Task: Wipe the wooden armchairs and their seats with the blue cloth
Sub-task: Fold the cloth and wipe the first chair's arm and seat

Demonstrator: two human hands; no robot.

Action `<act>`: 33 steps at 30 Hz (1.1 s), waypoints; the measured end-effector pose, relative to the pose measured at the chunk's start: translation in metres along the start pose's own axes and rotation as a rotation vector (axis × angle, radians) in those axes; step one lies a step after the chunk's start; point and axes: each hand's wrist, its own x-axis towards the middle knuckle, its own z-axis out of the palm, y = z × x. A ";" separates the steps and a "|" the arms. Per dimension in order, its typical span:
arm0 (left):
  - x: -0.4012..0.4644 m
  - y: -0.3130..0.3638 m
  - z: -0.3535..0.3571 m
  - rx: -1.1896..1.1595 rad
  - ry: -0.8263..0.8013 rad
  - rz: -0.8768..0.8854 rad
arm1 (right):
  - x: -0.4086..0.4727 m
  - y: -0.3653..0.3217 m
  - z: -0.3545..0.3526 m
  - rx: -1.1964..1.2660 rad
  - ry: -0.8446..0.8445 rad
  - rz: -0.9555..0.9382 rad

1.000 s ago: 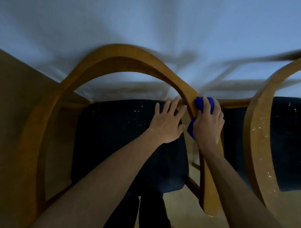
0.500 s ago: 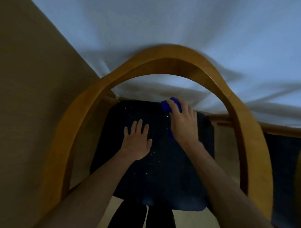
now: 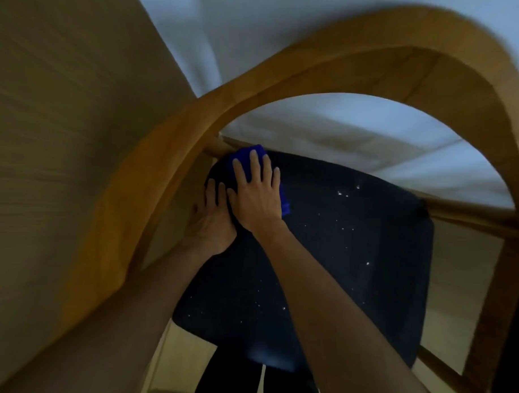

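Observation:
A wooden armchair with a curved frame arches over its dark seat cushion, which is dotted with pale specks. My right hand lies flat with straight fingers on the blue cloth, pressing it onto the seat's far left corner by the wooden rail. My left hand rests on the seat's left edge, right beside and partly under my right hand; its fingertips lie against the cushion.
A white wall rises behind the chair and a tan wall stands at the left. The chair's right rail and leg run down the right side. My dark trouser legs show below the seat.
The view has swung left and closer. My right hand slid the cloth from the seat's back middle to its far left corner. My left hand moved left to the seat's edge.

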 end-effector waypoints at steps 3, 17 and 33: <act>0.002 -0.002 0.013 0.044 0.024 0.039 | 0.007 0.003 0.011 -0.027 0.068 -0.055; 0.018 0.013 0.003 0.053 -0.016 0.133 | -0.112 0.204 -0.018 0.021 0.367 0.251; 0.019 0.016 -0.001 0.085 -0.045 0.107 | -0.107 0.102 0.032 0.097 0.222 -0.245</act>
